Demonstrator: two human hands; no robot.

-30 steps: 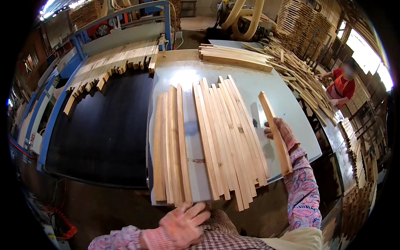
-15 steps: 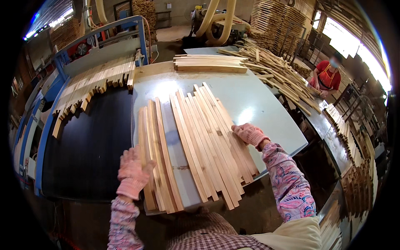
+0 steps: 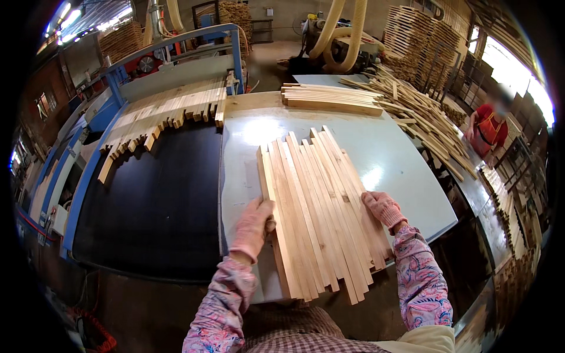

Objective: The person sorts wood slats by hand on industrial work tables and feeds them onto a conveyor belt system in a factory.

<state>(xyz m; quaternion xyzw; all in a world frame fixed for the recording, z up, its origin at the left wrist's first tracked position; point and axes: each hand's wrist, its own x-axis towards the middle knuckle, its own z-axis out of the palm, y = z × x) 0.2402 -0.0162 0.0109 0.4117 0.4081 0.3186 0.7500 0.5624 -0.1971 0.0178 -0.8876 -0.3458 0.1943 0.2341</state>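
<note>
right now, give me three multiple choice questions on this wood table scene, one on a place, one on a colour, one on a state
1. Where is the left hand?
A. on the left edge of the wooden slats
B. on the black belt
C. on the far stack of slats

2. What colour are the work gloves?
A. blue
B. pink
C. black

3. How do the slats between the hands lie?
A. standing upright
B. flat, side by side on the pale table
C. scattered on the floor

Answers: 1 A, its glove presses the outermost slat. 2 B, both hands, the right hand too, wear pink. 3 B, they form one flat row.
</note>
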